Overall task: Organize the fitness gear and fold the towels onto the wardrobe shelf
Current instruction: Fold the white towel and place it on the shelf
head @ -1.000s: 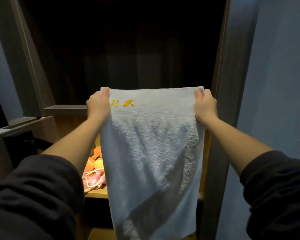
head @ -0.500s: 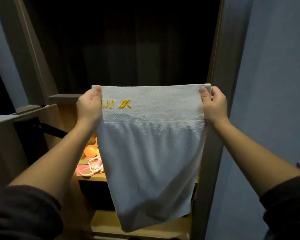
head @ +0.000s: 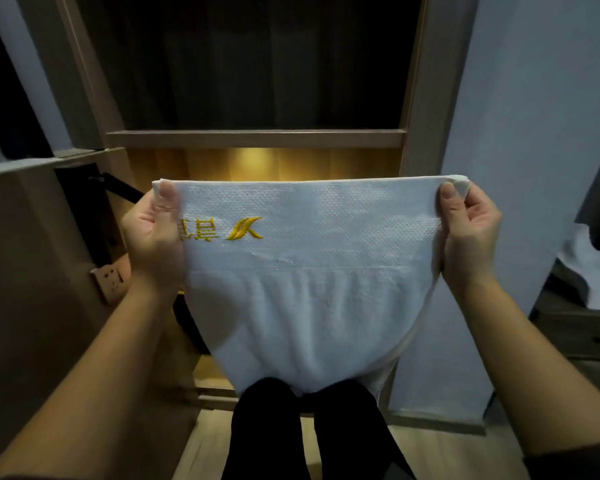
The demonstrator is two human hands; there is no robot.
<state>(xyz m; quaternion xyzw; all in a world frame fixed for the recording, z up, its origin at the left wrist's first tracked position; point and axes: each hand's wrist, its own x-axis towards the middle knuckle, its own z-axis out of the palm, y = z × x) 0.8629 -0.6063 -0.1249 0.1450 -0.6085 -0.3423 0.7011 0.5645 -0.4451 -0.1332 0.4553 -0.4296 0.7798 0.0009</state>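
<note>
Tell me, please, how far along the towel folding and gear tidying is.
Done: nothing finished shows; the gear is hidden. In hand: left hand and right hand pinch the white towel by its top corners, spread open. Left: fold it and lay it in the lit wardrobe compartment behind; the white cloth at right may be another.

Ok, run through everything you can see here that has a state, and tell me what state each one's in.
towel: held up, spread wide, hanging doubled, gold logo facing the camera.
left grip: pinches the towel's top left corner.
right grip: pinches the towel's top right corner.
shelf light: on, glowing warm under the wardrobe shelf.
white cloth: lying rumpled at the far right, not folded.
</note>
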